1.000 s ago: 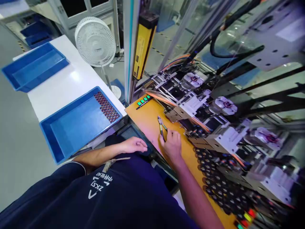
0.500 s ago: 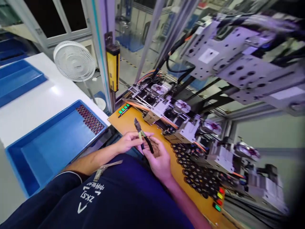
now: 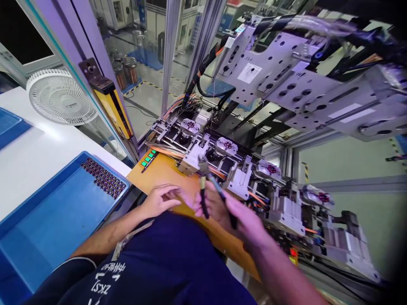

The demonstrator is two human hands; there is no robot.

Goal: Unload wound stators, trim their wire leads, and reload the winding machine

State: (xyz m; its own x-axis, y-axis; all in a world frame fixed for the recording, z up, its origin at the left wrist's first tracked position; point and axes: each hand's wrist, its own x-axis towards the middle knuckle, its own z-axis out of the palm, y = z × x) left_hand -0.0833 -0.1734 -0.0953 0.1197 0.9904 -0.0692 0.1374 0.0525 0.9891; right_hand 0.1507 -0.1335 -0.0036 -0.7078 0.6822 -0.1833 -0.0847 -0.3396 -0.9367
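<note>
Pliers (image 3: 203,183) with a grey metal head and 2 long, dark-ended handles are up in the bare right hand (image 3: 241,214), which grasps them with the handles spread apart. So yeah, that's the nearer hand. The bare left hand (image 3: 160,201) is just to the left, not touching them: fingers loosely curled, thumb apart, nothing in it that I can see. Long axis runs from the right palm away from the body, head towards the silver metal machine blocks (image 3: 192,159). It's all above the flat orange panel (image 3: 173,174). Kinda blurry, so can't tell if the head touches a block or if its jaws are parted.
</note>
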